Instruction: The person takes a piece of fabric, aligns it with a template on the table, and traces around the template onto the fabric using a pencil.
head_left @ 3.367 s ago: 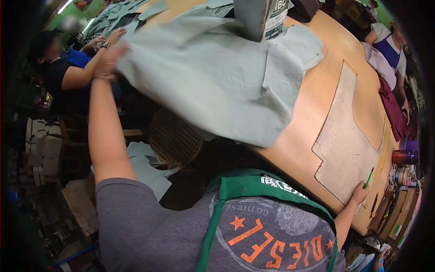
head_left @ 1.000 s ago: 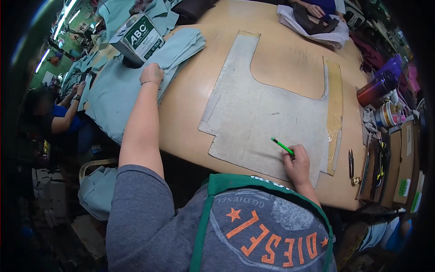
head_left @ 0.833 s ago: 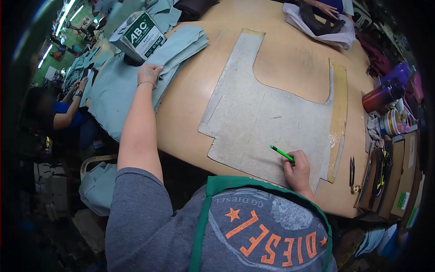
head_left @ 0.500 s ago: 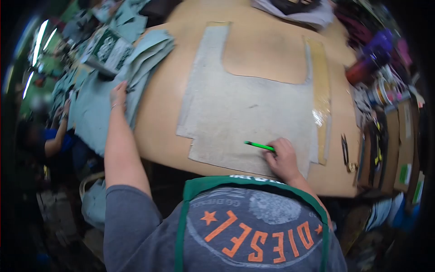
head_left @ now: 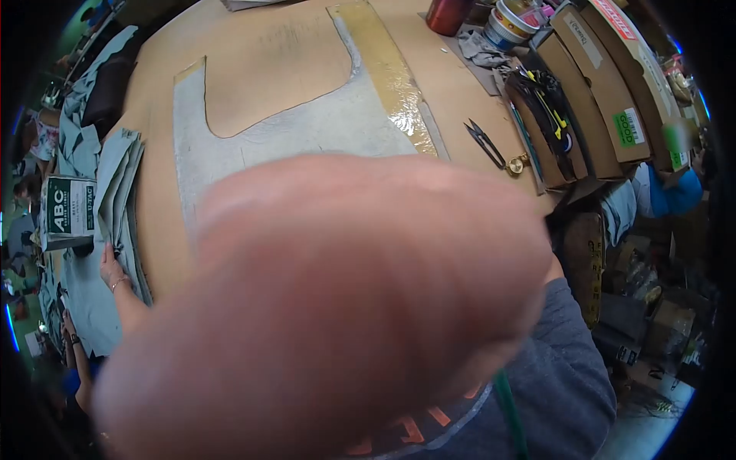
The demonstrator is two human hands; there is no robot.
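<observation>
My right hand (head_left: 345,268) is raised very close to the camera, large and blurred. Its fingers cannot be made out, and whether the green pen is in it is hidden. Behind it lies a grey flat pattern piece (head_left: 307,136) with a deep cutout and a strip of yellow tape (head_left: 383,73) on its right side; the hand covers its lower part. At the left, my left hand (head_left: 113,270) grips the edge of a stack of pale blue-grey leather sheets (head_left: 115,184). A green and white ABC can (head_left: 69,208) rests on that stack.
On the right of the table (head_left: 452,92) lie thread snips (head_left: 484,144) and a small brass round object (head_left: 517,164). Cardboard boxes (head_left: 590,92), a tool tray (head_left: 540,126) and a white tub (head_left: 506,27) line the right edge. Another person's arm (head_left: 77,360) shows at far left.
My right hand has risen from the pattern piece toward the camera, and the green pen is out of sight. The view has turned right; my left hand remains at the leather stack.
</observation>
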